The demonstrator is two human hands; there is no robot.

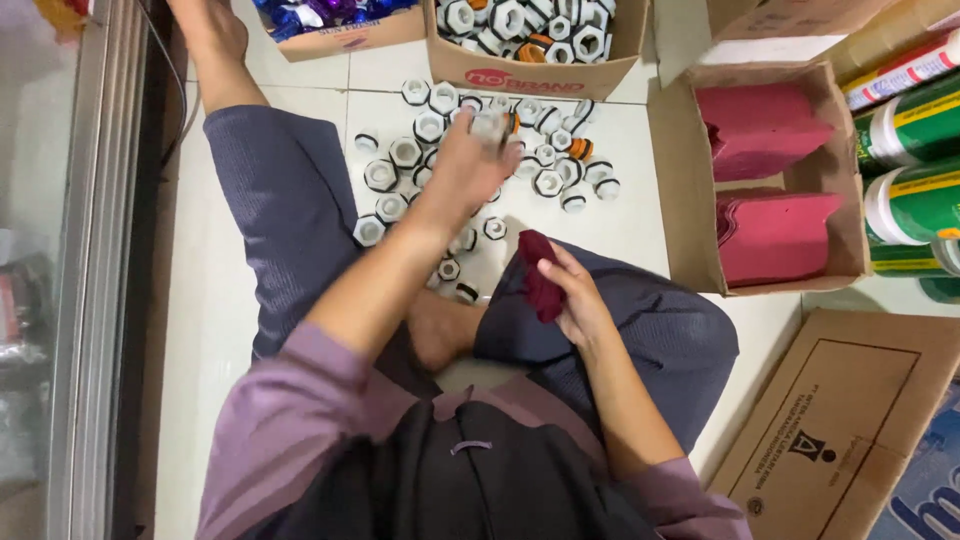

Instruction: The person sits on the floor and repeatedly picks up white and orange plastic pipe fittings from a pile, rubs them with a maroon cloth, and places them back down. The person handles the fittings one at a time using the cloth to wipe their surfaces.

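Cardboard boxes ring the white tiled floor [230,300]. At top centre, an open carton [535,70] is heaped with white hexagonal plastic fittings, a few with orange rings; at upper left, a smaller box [340,35] holds shiny blue and purple wrapped pieces. At right of frame, a divided carton [690,200] carries two stacks of dark pink flat pieces [770,235], one per compartment. Green and white cylindrical rolls [915,160] lie at the far right; a flat brown carton [850,430] sits at lower right. Loose white fittings [545,182] scatter over the tiles at upper centre, hollow and six-sided. Left hand [470,165] reaches into this scatter, fingers closed round one white fitting [490,124], blurred. Right hand [575,300], at centre frame over the knee, pinches a dark red soft pouch [540,275] between thumb and fingers.
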